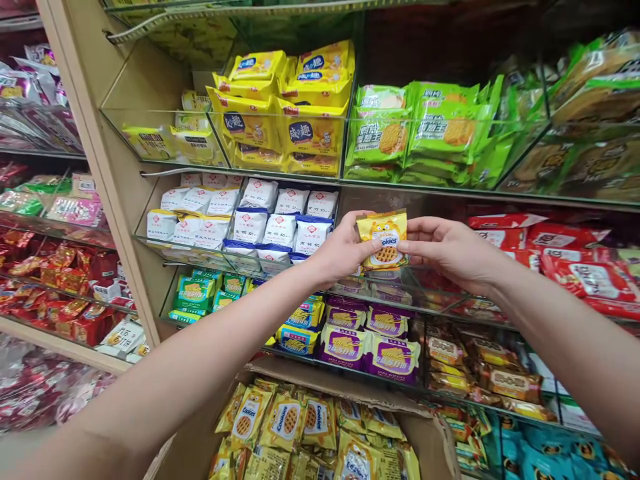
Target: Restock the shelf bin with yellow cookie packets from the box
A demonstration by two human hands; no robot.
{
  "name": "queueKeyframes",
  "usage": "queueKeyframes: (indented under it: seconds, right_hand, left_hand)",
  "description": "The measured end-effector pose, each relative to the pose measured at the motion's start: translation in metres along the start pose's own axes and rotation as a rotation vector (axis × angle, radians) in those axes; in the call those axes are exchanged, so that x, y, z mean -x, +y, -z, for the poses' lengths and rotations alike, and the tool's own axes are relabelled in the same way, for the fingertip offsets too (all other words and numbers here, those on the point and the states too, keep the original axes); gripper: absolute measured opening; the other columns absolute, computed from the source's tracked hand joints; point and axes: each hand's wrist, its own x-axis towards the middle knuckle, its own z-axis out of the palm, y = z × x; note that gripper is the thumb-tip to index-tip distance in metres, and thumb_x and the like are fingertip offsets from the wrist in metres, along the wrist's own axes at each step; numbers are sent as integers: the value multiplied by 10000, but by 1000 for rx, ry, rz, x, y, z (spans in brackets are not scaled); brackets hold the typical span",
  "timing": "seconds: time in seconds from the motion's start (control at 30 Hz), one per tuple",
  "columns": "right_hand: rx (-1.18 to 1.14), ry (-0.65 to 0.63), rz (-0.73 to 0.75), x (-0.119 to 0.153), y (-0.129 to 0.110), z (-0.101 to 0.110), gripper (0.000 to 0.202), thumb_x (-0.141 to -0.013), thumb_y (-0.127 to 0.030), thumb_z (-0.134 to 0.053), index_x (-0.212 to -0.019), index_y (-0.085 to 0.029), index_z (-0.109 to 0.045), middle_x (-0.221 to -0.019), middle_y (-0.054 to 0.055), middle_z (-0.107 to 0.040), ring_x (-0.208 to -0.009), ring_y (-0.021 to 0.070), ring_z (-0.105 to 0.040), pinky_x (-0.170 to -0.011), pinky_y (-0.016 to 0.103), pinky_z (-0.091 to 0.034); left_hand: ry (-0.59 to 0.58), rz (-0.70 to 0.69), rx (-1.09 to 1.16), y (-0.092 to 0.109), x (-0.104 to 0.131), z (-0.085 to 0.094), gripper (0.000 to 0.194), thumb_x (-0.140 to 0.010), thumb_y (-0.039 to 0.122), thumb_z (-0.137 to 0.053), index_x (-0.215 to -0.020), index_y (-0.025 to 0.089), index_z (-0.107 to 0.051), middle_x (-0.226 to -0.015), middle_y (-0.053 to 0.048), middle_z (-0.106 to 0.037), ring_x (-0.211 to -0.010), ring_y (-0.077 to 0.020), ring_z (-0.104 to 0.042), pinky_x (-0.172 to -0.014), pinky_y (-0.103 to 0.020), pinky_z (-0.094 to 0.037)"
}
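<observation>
"Shop shelves, packed with snacks. What's near?"
"An open carton of yellow packets."
"And the hands?"
"Left hand and right hand pinch one cookie pack by its edges, before the shelves, left of red packets."

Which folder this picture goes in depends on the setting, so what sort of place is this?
Likely a snack shop or a store's biscuit section: shelves hold yellow packets and green biscuit packets grouped by kind, and an open cardboard box of cookie packets sits below.
</observation>
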Motion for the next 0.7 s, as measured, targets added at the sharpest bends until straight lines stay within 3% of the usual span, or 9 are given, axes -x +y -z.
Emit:
queueKeyframes:
  seconds: [0.07, 0.13, 0.23, 0.33, 0.4, 0.53, 0.7]
  right_hand:
    - [34, -5, -17, -4, 5, -1, 416, -538, -270, -798, -902, -177, -618, -906, 28, -667, -751, 109, -592, -559, 175, -454]
    - [40, -19, -42, -9, 8, -4, 391, -555, -227, -782, -892, -168, -593, -860, 26, -663, -713, 104, -591, -528, 170, -459]
    - [71, 65, -119, -18, 10, -13, 353, -590, -110, -719, -873, -177, -519, -766, 6, -637, -656, 112, -603, -523, 197, -497]
    - [178, 120, -232, -31, 16, -29, 346, -597, -23, -643, -820, -200, -446, -642, -30, -582, -598, 127, -604, -557, 249, -531]
    - [254, 124, -282, -42, 22, -39, 319, -593, -10, -600, -777, -204, -427, -568, -43, -547, -540, 133, -583, -535, 265, -521]
    - [440, 146, -281, -57, 33, -47, 270, -541, -43, -597, -683, -202, -431, -475, -67, -467, -477, 126, -515, -471, 246, -441]
    - [720, 126, -216, -63, 44, -40, 245, -480, -83, -641, -554, -204, -442, -471, -49, -447, -591, 166, -523, -508, 246, -390]
  left_hand:
    - [19, 23, -29, -4, -1, 0, 463, -834, 27, -423, -1236, 130, -216, -1297, -211, -507, -1059, -180, -604, -835, -339, -535]
    - [84, -55, -138, -9, 2, 2, 536, -823, 52, -438, -1276, 121, -158, -1310, -223, -485, -1109, -195, -574, -882, -373, -517]
    - [194, -362, -521, -15, 16, 4, 581, -808, 86, -452, -1319, 157, -184, -1419, -194, -346, -1306, -201, -361, -1048, -413, -377]
    - [134, -554, -975, -21, 33, 2, 447, -829, 113, -404, -1271, 118, -339, -1437, -205, -306, -1363, -236, -231, -1093, -457, -283]
    - [2, -480, -1189, -21, 38, -2, 379, -854, 164, -373, -1215, 55, -408, -1362, -239, -406, -1303, -282, -341, -1055, -467, -322]
    - [-276, -92, -1343, -5, 24, -10, 424, -868, 287, -297, -1145, 19, -474, -1075, -220, -641, -989, -295, -610, -841, -415, -477]
    - [-537, 161, -1351, 14, -10, -14, 467, -828, 341, -285, -1010, 99, -641, -1046, -172, -695, -854, -263, -664, -645, -319, -502]
